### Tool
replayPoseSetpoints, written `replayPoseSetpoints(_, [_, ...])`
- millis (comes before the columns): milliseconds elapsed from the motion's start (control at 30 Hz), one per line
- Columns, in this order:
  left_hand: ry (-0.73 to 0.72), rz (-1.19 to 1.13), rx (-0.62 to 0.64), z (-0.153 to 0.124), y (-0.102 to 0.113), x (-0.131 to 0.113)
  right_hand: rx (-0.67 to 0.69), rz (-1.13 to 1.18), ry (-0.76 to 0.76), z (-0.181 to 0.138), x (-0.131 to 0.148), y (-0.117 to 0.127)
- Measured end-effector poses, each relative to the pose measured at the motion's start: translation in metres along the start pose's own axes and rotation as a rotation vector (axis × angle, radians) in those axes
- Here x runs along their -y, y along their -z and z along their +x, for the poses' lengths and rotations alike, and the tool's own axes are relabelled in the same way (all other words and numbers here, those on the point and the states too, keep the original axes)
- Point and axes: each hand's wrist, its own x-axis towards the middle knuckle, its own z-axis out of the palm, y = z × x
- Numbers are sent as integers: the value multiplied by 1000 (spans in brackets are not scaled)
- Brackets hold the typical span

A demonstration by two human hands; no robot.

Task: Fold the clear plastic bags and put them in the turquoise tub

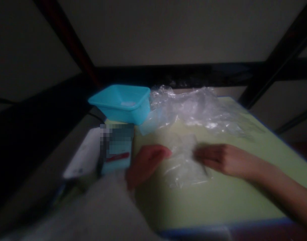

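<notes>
A small clear plastic bag (184,167), with something flat and whitish inside, lies on the pale green tabletop (233,197). At its left edge is my left hand (150,159), the fingers curled closed and the fingertips pinching the film. My right hand (218,157) is closed at the opposite edge, its fingers bunched on the bag and partly smeared by motion. What the whitish content is, I cannot make out. Just behind the bag spreads a large crumpled heap of clear plastic (198,108).
A turquoise plastic basin (139,113) stands at the back left, with a small pale item inside. Left of my hands are a white device (84,154) and a light-blue, partly pixelated flat item (118,164). Blue edging (218,226) borders the table; dark frame bars stand behind.
</notes>
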Motion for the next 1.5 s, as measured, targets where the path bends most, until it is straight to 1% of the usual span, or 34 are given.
replayPoseSetpoints(200, [-3,-12,-18,0,-2,0,-17,39,-6,-3,-4,-5])
replayPoseSetpoints(467, [16,-32,-10,0,-2,0,3,110,-23,-2,-5,-1])
replayPoseSetpoints(567, [-29,-44,-9,-1,-3,-2,9,165,-26,-2,-4,5])
replayPoseSetpoints(667, [-100,54,-62,-1,-5,-7,-28,225,-94,1,-4,11])
replayPoseSetpoints(733, [-166,211,-97,-1,-9,-10,-70,261,-183,6,-5,11])
replayPoseSetpoints(767, [-208,299,-94,0,-11,-12,-81,273,-231,9,-6,8])
replayPoseSetpoints(833, [-296,447,-44,2,-16,-14,-64,284,-321,14,-7,-1])
replayPoseSetpoints(900, [-354,540,16,5,-21,-15,-14,280,-367,17,-7,-13])
replayPoseSetpoints(967, [-377,599,53,7,-24,-15,32,276,-363,18,-7,-24])
replayPoseSetpoints(1067, [-375,674,113,10,-26,-12,65,288,-346,15,-7,-34])
replayPoseSetpoints(1200, [-379,740,182,13,-26,-6,114,323,-342,11,-9,-36])
replayPoseSetpoints(1333, [-380,798,215,15,-26,-1,143,352,-314,10,-11,-33])
replayPoseSetpoints(1500, [-369,887,256,13,-24,3,177,378,-328,11,-12,-32])
